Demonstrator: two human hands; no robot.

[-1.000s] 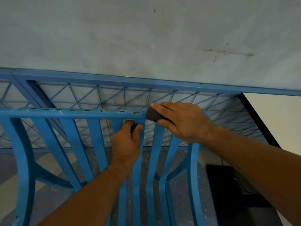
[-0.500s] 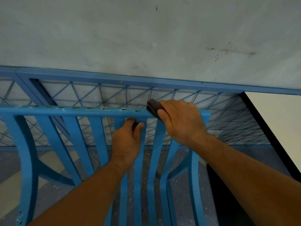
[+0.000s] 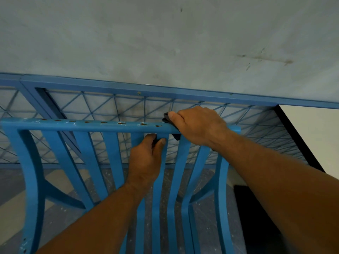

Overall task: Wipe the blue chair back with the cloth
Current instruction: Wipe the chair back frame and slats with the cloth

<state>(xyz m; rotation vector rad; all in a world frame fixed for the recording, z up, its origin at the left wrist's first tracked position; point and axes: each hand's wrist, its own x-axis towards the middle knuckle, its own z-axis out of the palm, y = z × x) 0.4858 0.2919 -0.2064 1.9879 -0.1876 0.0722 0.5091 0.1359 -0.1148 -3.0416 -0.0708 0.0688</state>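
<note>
Wall point(image 3: 165, 37): pale and scuffed, it fills the upper half; you are looking down over the chair toward it.
Frame point(image 3: 146, 92): a blue mesh frame runs along the wall just behind the chair, near enough that your knuckles work close to it.
Chair back point(image 3: 113, 154): blue and upright right in front of you, curved slats hanging from one top rail; this is what you are wiping.
Top rail point(image 3: 91, 125): it runs left to right with a row of rusty spots along its top face; my guess is those spots call for firm rubbing.
Right hand point(image 3: 200, 125): you curl it over the right end of the rail, gripping the cloth so your palm bears down on the rail's top and front together.
Left hand point(image 3: 146, 158): you close it round a middle slat just below the rail, thumb against the slat; it likely braces the chair so it stays put under the wiping.
Cloth point(image 3: 167, 117): dark and mostly hidden under your right hand; one edge shows above the rail by your fingertips and another bit below it, so it seems wrapped around the rail.
Progress: judging by position, the long spotted stretch to the left looks undone.
</note>
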